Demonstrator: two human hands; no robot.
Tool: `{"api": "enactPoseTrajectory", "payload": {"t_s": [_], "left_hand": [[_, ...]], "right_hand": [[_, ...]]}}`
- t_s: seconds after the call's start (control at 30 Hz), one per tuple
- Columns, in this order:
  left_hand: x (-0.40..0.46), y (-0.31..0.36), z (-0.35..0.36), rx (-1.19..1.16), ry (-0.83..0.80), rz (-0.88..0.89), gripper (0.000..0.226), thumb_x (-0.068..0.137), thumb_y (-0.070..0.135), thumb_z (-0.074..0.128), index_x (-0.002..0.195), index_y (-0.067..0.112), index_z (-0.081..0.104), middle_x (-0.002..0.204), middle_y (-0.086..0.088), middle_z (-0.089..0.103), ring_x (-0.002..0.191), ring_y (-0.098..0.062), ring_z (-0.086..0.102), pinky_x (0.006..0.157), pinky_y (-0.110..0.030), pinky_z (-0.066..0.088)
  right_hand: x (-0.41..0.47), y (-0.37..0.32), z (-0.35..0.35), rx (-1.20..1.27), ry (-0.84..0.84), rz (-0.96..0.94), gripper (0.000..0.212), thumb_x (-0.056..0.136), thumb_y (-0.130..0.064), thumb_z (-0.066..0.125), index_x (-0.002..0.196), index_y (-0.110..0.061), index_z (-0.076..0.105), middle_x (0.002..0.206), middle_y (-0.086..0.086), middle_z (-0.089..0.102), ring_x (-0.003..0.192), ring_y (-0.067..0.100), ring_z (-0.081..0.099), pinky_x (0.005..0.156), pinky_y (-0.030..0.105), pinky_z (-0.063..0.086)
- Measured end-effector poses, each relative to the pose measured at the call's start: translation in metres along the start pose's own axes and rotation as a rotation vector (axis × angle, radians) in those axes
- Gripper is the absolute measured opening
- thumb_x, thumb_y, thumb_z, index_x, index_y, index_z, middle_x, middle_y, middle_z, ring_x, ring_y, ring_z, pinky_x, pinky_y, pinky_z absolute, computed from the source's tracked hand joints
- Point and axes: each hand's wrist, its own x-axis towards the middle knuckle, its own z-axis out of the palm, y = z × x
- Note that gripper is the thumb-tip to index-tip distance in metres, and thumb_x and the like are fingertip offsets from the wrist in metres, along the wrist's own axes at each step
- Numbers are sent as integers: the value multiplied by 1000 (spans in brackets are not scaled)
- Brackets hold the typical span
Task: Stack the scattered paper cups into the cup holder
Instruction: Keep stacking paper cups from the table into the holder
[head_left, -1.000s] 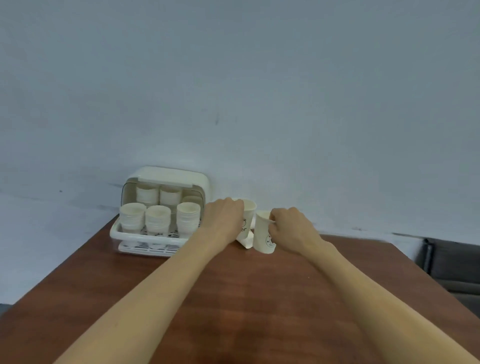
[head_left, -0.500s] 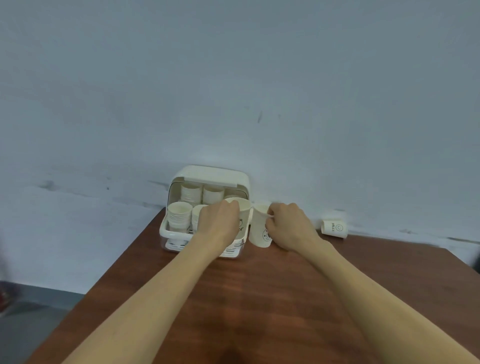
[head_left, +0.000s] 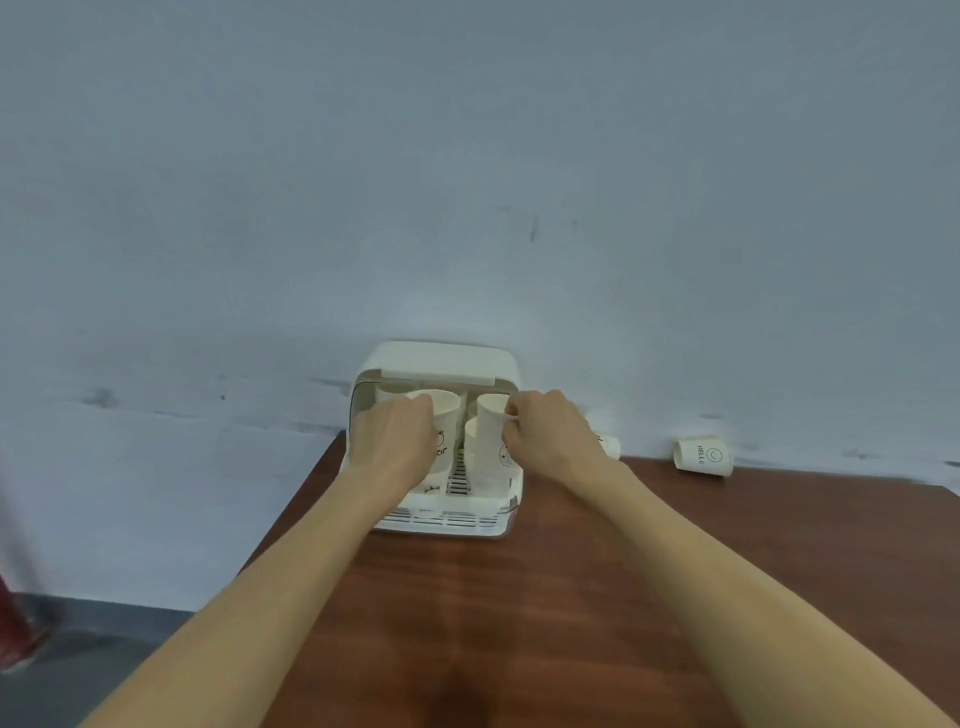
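The white cup holder (head_left: 441, 519) stands at the table's far left corner against the wall, its lid raised. My left hand (head_left: 395, 441) grips a white paper cup (head_left: 447, 421) upright over the holder's left side. My right hand (head_left: 550, 431) grips a second paper cup (head_left: 491, 431) over the right side, above a stack inside. Both hands hide most of the stacks in the holder. Another paper cup (head_left: 702, 456) printed HELLO lies on its side by the wall at the right. A further cup (head_left: 610, 446) peeks out behind my right wrist.
The brown wooden table (head_left: 519, 613) stretches toward me under both forearms. A pale wall (head_left: 467, 182) rises right behind the holder. Grey floor (head_left: 93, 665) and something red (head_left: 15, 629) show at the lower left beyond the table's edge.
Both hands have carried their cups to the left, from beside the holder to over its tray. The view has swung left, bringing the HELLO cup fully into sight.
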Motion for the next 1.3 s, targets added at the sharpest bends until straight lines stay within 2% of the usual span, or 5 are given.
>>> {"api": "enactPoseTrajectory", "payload": {"t_s": [0.13,0.37,0.73,1.0,1.3], "left_hand": [[12,-23,5,12,28,-43,19,94,15,40,100,14,57,99,-7,63,85,-28,61,61,-31,35],[27,-57,22,6,87,-102,13,94,14,40,90,13,53,92,-7,62,80,-29,60,57,-32,35],[24,-74,58,126,-9,-133,16,82,8,62,95,15,61,85,-6,64,74,-26,58,54,-31,30],[19,-71,61,183,-78,-56,30,91,5,44,116,19,52,113,-3,59,105,-24,53,81,-31,39],[8,-68,83,169,-240,-84,41,86,2,54,125,14,50,123,-7,52,113,-25,48,85,-32,42]], "right_hand": [[18,-15,5,24,28,-34,21,84,-11,44,94,-6,62,83,10,54,80,34,54,67,36,47],[42,-34,31,52,59,-105,26,89,-14,44,104,-11,65,96,13,67,93,33,58,70,34,45],[64,-35,63,51,106,-172,19,92,-15,41,96,-12,59,86,8,68,76,31,59,64,41,51],[64,-34,79,2,111,-196,17,96,-14,39,100,-11,56,88,9,64,76,31,57,59,38,44],[59,-32,93,-30,97,-184,18,98,-15,37,103,-11,55,93,7,61,84,30,56,59,34,33]]}}
